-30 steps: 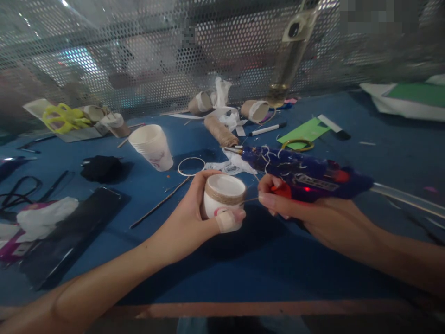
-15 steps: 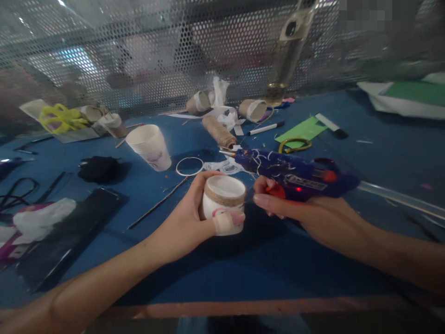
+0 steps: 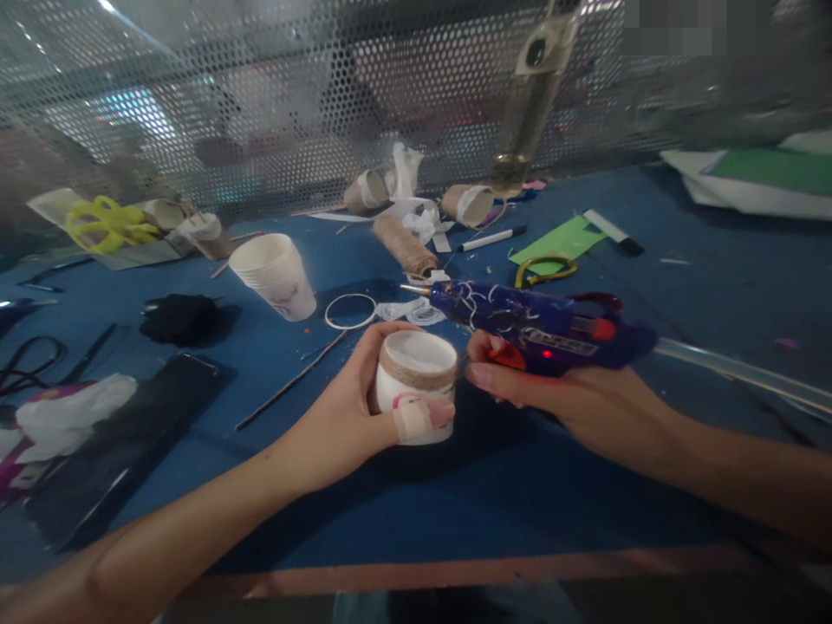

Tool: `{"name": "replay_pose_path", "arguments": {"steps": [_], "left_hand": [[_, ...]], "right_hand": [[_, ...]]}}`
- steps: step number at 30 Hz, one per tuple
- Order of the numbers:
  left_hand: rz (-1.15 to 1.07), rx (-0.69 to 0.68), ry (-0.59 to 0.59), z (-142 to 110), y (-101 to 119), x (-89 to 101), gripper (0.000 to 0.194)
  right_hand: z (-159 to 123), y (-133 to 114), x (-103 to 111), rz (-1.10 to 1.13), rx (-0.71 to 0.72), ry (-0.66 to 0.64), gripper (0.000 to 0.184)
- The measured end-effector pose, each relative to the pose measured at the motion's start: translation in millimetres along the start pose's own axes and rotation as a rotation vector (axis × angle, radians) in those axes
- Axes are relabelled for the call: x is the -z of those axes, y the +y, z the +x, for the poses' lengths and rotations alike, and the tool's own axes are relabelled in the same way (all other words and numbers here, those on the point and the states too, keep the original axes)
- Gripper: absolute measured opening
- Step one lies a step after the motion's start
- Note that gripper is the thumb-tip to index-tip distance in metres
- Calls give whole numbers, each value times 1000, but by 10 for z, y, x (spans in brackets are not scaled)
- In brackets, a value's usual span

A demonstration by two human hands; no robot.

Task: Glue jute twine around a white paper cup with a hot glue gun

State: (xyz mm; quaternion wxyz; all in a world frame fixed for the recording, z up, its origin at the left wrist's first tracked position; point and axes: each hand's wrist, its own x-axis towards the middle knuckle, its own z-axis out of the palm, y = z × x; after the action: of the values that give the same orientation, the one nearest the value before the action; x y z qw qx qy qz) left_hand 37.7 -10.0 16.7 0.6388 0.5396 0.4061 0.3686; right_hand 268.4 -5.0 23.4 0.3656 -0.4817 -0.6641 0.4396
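Observation:
My left hand [image 3: 364,399] is wrapped round a small white paper cup [image 3: 422,348], its mouth facing up and tilted a little toward me. A band of brown twine [image 3: 416,375] circles the cup just below its rim. A bandage covers part of my left thumb. To the right, my right hand [image 3: 520,377] grips a blue glue gun [image 3: 513,312] with an orange trigger and a small red light. Its metal nozzle points left, above and behind the cup. A clear glue stick [image 3: 734,360] sticks out of its back end. Between the right fingertips, a strand of twine seems pinched.
A stack of paper cups [image 3: 276,273] stands left of centre. Behind lie a twine spool [image 3: 406,247], a marker [image 3: 492,238] and green paper [image 3: 552,243]. Yellow scissors [image 3: 110,225] rest in a box at the left, with a black case [image 3: 123,451] nearer. A perforated metal screen [image 3: 279,104] closes the back.
Both hands hold the same things in nearly the same places. The whole view has shifted slightly, so things appear a little further left.

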Motion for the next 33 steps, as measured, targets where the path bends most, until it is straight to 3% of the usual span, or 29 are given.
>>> {"name": "replay_pose_path", "arguments": {"steps": [6, 22, 33], "left_hand": [[-4, 37, -27, 12, 5, 21, 59], [-151, 102, -39, 13, -33, 45, 52], [-129, 117, -60, 13, -13, 64, 60]], "right_hand": [[5, -38, 3, -13, 16, 9, 42], [29, -40, 12, -68, 64, 41, 42], [-18, 31, 5, -91, 175, 149, 14]]}}
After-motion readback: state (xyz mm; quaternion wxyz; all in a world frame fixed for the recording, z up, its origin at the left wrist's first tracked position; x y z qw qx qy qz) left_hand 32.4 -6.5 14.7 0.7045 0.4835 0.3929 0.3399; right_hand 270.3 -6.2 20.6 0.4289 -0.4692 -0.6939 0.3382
